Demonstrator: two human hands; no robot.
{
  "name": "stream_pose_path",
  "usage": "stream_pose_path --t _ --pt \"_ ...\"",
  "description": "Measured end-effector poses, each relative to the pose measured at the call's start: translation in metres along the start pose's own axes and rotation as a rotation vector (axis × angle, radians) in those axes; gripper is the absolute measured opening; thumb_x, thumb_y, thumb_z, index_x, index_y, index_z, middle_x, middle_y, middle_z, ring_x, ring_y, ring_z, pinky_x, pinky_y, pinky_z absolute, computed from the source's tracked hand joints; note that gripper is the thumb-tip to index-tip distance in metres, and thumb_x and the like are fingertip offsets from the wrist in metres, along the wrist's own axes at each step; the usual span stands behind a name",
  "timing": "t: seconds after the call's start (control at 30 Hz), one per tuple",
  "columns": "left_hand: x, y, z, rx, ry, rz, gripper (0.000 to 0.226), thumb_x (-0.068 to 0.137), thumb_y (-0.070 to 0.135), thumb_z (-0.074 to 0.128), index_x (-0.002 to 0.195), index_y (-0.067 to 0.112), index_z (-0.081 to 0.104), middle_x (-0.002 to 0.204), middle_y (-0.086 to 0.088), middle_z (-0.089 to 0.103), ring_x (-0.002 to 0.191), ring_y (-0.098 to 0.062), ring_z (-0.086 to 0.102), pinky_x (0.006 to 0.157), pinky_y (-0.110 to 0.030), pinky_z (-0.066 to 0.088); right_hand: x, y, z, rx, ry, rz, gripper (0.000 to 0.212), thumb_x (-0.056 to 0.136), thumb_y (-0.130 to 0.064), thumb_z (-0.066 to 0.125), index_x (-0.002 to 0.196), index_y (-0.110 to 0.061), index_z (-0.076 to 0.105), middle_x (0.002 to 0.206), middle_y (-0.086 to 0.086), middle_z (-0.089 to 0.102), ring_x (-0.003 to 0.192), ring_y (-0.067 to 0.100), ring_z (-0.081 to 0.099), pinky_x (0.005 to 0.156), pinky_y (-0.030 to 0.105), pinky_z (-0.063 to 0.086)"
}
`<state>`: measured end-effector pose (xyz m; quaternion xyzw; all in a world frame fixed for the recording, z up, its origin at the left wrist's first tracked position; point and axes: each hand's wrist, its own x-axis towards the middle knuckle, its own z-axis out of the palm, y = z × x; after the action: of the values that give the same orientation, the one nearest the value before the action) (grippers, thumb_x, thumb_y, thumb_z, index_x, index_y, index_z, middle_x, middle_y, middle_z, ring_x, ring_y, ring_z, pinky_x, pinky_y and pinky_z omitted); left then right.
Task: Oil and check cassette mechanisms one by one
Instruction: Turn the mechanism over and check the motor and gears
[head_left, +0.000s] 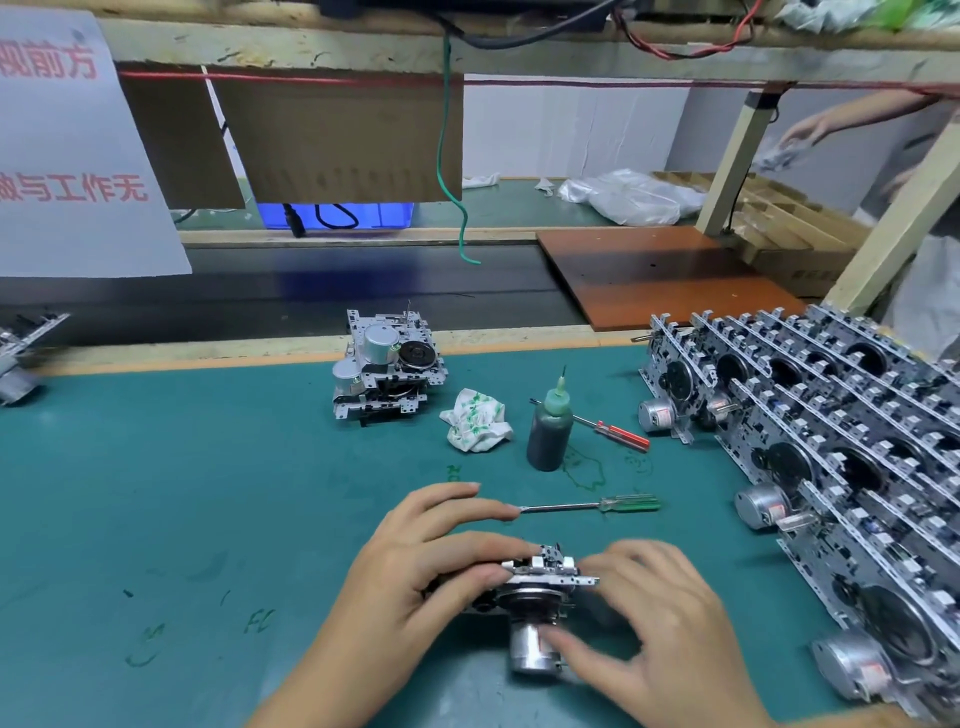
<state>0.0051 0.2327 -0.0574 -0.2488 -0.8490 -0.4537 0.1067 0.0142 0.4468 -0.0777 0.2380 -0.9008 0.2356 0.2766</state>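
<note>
left hand (415, 566) grips cassette mechanism (540, 587), steadying it low on table (156, 493) | right hand (660, 639) fingers curl on its motor (527, 649), likely checking | oil bottle (549, 434) upright within reach

1. Two hands at work: left hand (415, 561), right hand (654, 629).
2. One cassette mechanism (540, 597) between them.
3. Two finished mechanisms stacked (387, 371) at the mat's far edge.
4. A packed batch of mechanisms (831, 441) on the right, too crowded to count.
5. Two screwdrivers: green screwdriver (597, 505), red screwdriver (613, 429).
6. One oil bottle (549, 431).
7. One crumpled rag (475, 420).
</note>
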Motion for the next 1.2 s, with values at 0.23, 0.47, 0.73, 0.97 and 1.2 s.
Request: stream_pose_path --t 0.23,0.47,0.73,0.97,1.2 --pt "-0.001 0.0 0.001 -0.03 0.025 0.005 0.021 0.088 0.043 0.051 0.104 0.039 0.064 0.116 0.026 0.062 0.124 -0.006 0.047 0.099 -0.017 0.035 0.005 0.0 -0.004 -0.035 -0.078 0.016 0.037 0.067 -0.06 0.062 0.073 -0.024 0.071 0.079 -0.021 0.064 0.083 0.007 0.054 0.078 0.022 0.039" --pt "0.0 -0.003 0.001 -0.064 -0.003 0.01 0.014 0.088 0.044 0.052 0.096 0.039 0.062 0.113 0.026 0.062 0.123 -0.007 0.047 0.098 -0.019 0.035 0.032 -0.008 -0.004 0.534 -0.292 0.204 0.03 0.062 -0.034 0.079 0.089 -0.038 0.065 0.098 -0.019 0.063 0.104 0.008 0.055 0.09 0.021 0.041" --pt "0.005 -0.007 -0.001 -0.129 -0.075 0.034 0.012 0.09 0.04 0.052 0.098 0.039 0.062 0.111 0.025 0.064 0.127 -0.007 0.044 0.099 -0.018 0.035 0.032 -0.009 -0.003 0.452 -0.221 0.212 0.028 0.058 -0.041 0.076 0.081 -0.046 0.061 0.094 -0.024 0.064 0.095 0.005 0.057 0.085 0.022 0.043" --pt "0.002 -0.008 -0.001 -0.135 -0.078 0.025 0.012 0.089 0.041 0.052 0.097 0.043 0.061 0.111 0.025 0.064 0.127 -0.007 0.044 0.099 -0.018 0.035 0.035 -0.008 -0.01 0.384 -0.367 0.229 0.04 0.054 -0.058 0.073 0.089 -0.046 0.059 0.098 -0.025 0.061 0.103 -0.002 0.051 0.092 0.02 0.039" --pt "0.004 -0.007 0.002 -0.154 -0.019 0.029 0.011 0.087 0.041 0.056 0.095 0.041 0.064 0.105 0.022 0.067 0.119 -0.007 0.052 0.094 -0.015 0.038 0.002 -0.004 -0.003 -0.034 -0.153 0.02 0.043 0.072 -0.056 0.056 0.074 -0.018 0.074 0.084 -0.013 0.069 0.083 0.003 0.051 0.075 0.018 0.041"
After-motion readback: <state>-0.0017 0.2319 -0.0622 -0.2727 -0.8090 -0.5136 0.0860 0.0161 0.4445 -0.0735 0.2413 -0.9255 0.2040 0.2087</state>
